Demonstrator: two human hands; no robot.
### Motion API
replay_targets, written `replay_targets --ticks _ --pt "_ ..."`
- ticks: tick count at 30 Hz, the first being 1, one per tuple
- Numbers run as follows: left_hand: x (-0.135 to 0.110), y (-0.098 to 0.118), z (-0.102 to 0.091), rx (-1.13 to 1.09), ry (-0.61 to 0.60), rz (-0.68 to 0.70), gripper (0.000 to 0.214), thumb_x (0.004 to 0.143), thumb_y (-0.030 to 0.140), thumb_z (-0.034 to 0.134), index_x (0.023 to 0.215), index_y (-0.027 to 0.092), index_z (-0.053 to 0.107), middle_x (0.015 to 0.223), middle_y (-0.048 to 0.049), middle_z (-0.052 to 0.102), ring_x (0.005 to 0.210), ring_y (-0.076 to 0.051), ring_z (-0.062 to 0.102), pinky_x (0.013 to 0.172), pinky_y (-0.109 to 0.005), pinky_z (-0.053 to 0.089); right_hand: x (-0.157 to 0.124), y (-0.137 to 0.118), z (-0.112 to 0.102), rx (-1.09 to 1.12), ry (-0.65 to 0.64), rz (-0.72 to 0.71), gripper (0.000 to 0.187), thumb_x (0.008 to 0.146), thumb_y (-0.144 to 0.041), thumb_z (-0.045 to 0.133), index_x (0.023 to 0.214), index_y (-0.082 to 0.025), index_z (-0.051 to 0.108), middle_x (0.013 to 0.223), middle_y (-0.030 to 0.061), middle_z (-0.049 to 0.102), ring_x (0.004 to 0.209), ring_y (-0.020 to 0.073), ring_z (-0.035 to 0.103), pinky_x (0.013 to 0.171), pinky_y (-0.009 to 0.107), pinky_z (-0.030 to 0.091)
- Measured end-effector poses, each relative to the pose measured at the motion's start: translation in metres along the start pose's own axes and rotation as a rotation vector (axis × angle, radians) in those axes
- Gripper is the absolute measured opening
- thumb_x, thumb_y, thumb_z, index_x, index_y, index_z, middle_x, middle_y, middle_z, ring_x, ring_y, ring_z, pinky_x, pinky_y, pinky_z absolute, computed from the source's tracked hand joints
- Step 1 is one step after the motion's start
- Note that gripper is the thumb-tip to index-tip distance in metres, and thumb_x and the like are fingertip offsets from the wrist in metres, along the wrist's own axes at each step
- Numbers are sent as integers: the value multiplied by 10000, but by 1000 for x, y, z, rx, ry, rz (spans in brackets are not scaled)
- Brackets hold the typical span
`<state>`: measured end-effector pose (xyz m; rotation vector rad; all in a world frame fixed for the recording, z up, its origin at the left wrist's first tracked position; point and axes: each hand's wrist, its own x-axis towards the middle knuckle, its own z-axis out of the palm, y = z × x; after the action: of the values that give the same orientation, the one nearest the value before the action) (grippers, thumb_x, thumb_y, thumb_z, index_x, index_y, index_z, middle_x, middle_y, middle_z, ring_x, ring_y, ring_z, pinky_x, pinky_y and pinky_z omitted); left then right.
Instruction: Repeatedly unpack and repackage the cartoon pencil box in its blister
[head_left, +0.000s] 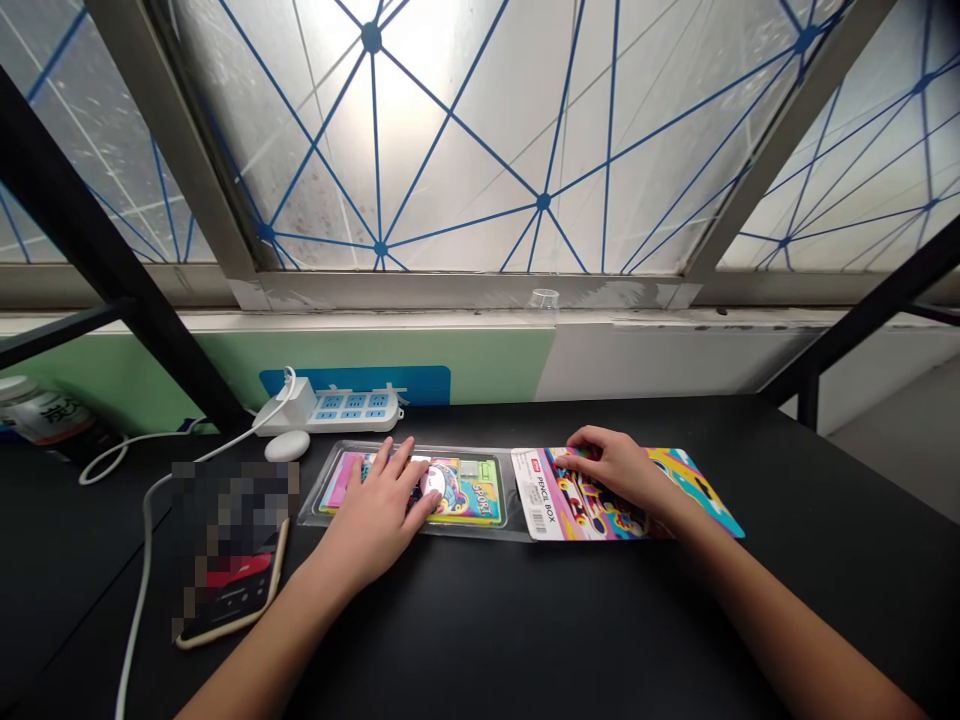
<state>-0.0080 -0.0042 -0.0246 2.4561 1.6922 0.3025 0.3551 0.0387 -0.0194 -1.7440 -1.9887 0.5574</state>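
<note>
A colourful pencil box (480, 500) lies in a clear plastic blister tray (517, 520) at the middle of the black table. My left hand (386, 500) rests over it, palm down with fingers spread, covering its middle part. Joined to or touching the tray on the right is a bright printed backing card (551, 500) marked PENCIL BOX. On the upper part of this card lies my right hand (611, 468), its fingers bent and slightly apart. Nothing shows between its thumb and fingers. Part of the card is hidden under the right hand and forearm.
A phone (244, 590), partly blurred out, lies left of my left forearm. Behind it are a round white object (287, 446) and a power strip (352, 408) with a white cable (146, 560). A jar (45, 410) stands far left. Black frame bars (870, 310) flank the table.
</note>
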Motion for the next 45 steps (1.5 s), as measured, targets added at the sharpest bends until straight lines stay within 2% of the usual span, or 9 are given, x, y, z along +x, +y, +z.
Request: replay_targets --ticks 7,14,17,21,27,32,38,42,45 --pt "1 15 4 -140 36 -7 410 985 517 438 1265 263 595 1580 -97 382 1497 -373 199 1130 -692 178 -7 -26 16 2 -4 -37 361 820 -592 639 853 -234 671 835 38 708 732 219 617 643 326 464" --pt "-14 55 -7 -655 3 42 379 997 493 448 1316 321 556 1578 -68 389 1447 -314 356 1164 -596 254 -10 -38 27 34 -65 -63 361 844 -590 624 875 -232 661 907 37 675 794 215 605 697 330 460" --pt "-12 44 -11 -871 164 -33 325 986 483 472 1211 292 608 1530 -64 460 1361 -281 481 1106 -462 404 -10 -37 26 50 -94 -64 377 855 -602 604 864 -228 656 904 38 663 795 213 601 689 326 460" --pt "1 14 -9 -939 457 -192 321 973 479 486 1161 241 591 1423 -88 558 1360 -276 467 1144 -466 329 -9 -27 17 42 -131 -72 398 859 -608 591 903 -219 657 940 52 668 826 227 614 720 339 477" --pt "10 5 7 -1294 398 -337 431 1013 544 306 1167 226 552 1386 -111 592 1354 -252 490 1091 -455 394 -13 -8 -13 44 -381 -76 673 711 -561 767 1278 -247 585 1271 106 621 1143 322 594 975 410 471" --pt "9 12 7 -1349 420 -323 573 1000 627 187 1213 219 529 1398 -120 590 1376 -246 468 1126 -454 352 -4 -34 -4 -90 -360 -123 777 674 -614 777 1334 -260 569 1359 125 561 1213 360 542 1040 468 409" --pt "12 3 5 -1278 381 -328 742 958 688 2 1296 200 448 1354 -173 619 1250 -288 594 1004 -483 475 20 -122 54 -253 -352 -409 726 744 -671 706 1310 -234 585 1309 147 601 1187 377 552 1006 492 398" --pt "9 -3 5 -1031 327 -260 581 983 638 273 1320 197 443 1364 -173 597 1240 -290 587 1010 -458 456 22 -157 87 -259 -321 -489 606 882 -669 549 1297 -230 578 1289 137 619 1153 323 585 1016 480 384" --pt "4 -3 4 -780 282 -168 541 915 522 531 1344 197 477 1399 -167 564 1329 -322 481 1114 -522 313 17 -152 88 -280 -246 -472 583 927 -640 491 1312 -207 558 1323 166 600 1187 346 565 1074 576 290"
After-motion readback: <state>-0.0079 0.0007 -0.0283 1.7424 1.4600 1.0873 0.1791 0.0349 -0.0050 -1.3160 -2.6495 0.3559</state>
